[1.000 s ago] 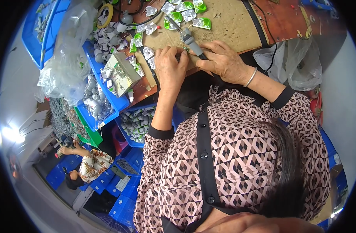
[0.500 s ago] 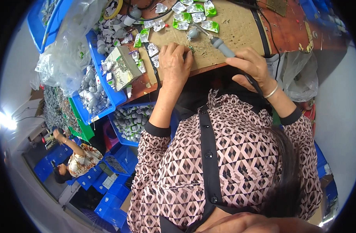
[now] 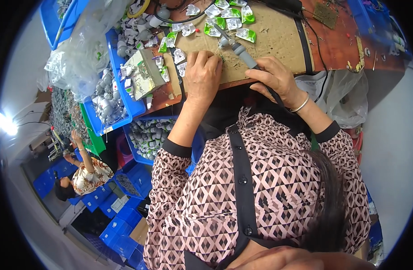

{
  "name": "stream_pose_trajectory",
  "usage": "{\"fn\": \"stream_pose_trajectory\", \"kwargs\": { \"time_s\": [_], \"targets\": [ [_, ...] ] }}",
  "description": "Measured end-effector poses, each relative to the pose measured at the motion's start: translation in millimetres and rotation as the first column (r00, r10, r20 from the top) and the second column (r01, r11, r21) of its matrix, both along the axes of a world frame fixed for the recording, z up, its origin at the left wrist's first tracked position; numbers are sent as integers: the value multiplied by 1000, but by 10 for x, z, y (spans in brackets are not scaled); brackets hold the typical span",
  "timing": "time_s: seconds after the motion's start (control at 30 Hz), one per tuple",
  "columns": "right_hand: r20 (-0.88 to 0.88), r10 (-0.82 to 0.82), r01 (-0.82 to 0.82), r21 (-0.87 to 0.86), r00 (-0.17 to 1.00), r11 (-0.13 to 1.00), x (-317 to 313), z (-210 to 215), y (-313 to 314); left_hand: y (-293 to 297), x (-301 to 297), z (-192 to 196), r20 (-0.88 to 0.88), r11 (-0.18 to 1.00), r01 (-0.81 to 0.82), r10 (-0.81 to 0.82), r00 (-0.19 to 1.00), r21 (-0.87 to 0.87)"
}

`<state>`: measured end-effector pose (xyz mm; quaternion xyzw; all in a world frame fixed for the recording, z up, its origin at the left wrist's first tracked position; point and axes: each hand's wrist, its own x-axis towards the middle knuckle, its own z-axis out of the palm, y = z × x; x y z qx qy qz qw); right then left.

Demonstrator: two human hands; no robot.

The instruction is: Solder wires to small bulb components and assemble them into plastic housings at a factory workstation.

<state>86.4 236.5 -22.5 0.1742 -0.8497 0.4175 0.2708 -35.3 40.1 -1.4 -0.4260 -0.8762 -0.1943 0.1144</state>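
My right hand (image 3: 278, 82) grips a grey-handled soldering iron (image 3: 244, 55) whose cord runs down past the wrist. Its metal end points up and left, right by a small round grey part (image 3: 223, 42) on the cardboard mat (image 3: 274, 31). Resting on the mat's near left side, my left hand (image 3: 202, 75) has its fingers curled down; whatever they pinch is hidden beneath them. Beyond both hands lie several green-and-clear plastic housings (image 3: 246, 35), and a few clear pieces (image 3: 179, 56) sit just left of my left hand.
Left of the mat stand a block-shaped box (image 3: 143, 77) and a blue bin (image 3: 133, 108) of grey-and-white parts. Another bin of grey parts (image 3: 148, 135) sits below the table edge. A black cable (image 3: 321, 58) crosses the right side. A co-worker (image 3: 89, 175) is at far left.
My right hand and the soldering iron have moved left, bringing the metal end over beside the round grey part. My left hand stays nearly in place. The co-worker's arms have shifted.
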Motion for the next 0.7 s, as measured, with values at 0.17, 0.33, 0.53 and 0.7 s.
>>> {"fn": "stream_pose_trajectory", "kwargs": {
  "time_s": [0.17,0.33,0.53,0.7],
  "targets": [
    [20,-8,8,-9,1000,1000,111,16,114,-16,-10,-7,-110,999,29,-34,993,-43],
    [48,63,-61,-25,997,998,279,129,299,-44,15,-5,-80,999,14,-18,997,-40],
    [246,208,-114,-348,947,930,394,197,444,1,7,74,70,998,-7,12,997,-69],
    [339,229,-84,-392,912,916,374,192,434,-6,-42,80,50,994,109,-109,993,0]
  ]
}}
